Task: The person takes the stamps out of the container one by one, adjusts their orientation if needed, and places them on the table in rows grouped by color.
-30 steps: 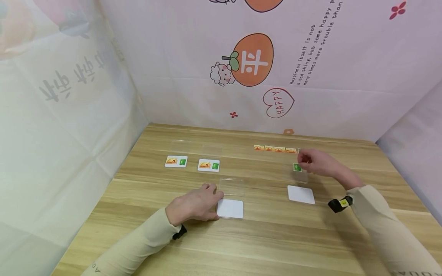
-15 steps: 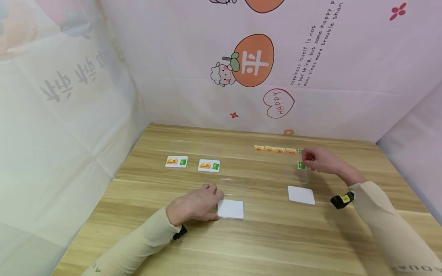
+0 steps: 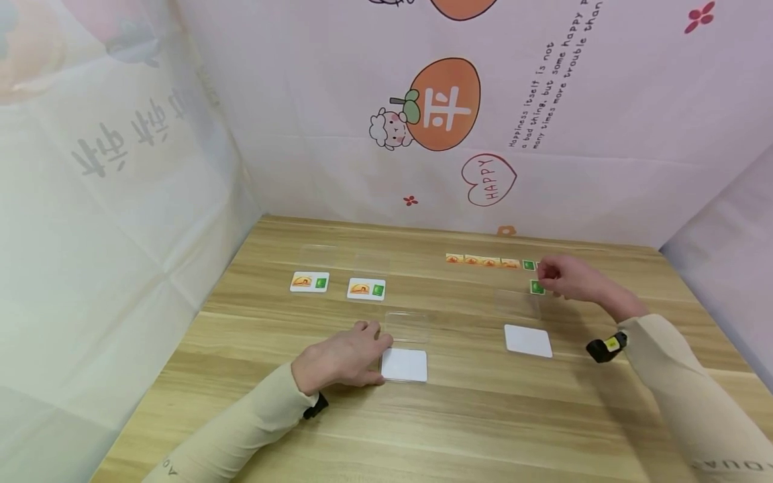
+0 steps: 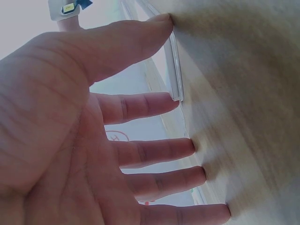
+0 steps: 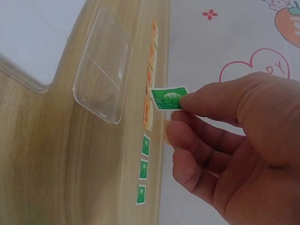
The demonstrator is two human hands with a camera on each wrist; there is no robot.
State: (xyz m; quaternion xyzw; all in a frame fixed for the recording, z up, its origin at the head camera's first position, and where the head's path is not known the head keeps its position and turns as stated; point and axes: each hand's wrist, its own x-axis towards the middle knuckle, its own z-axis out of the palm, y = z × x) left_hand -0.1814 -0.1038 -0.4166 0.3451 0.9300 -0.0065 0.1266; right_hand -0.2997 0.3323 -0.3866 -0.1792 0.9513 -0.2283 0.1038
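Observation:
Between thumb and forefinger, my right hand (image 3: pixel 570 276) pinches a small green stamp (image 5: pixel 168 98) with a globe picture, above the table's back right. Behind it runs a row of orange stamps (image 3: pixel 473 260). Several centimetres along lie three green stamps (image 5: pixel 143 169), mostly covered by the hand in the head view. My left hand (image 3: pixel 347 357) rests on the table with straight fingers. Its thumb and forefinger touch the left edge of a clear case holding a white card (image 3: pixel 404 365).
Two white cards, left (image 3: pixel 310 282) and right (image 3: pixel 366 289), each bear an orange and a green stamp. Clear lids (image 3: pixel 406 327) lie behind the cards. A plain white card (image 3: pixel 528 341) sits in front of another clear lid (image 5: pixel 104 65). Printed cloth (image 3: pixel 338 168) encloses the wooden table (image 3: pixel 459 429).
My right hand has shifted to the right with the green stamp, uncovering a green stamp at the end of the orange row. My left hand stays in place.

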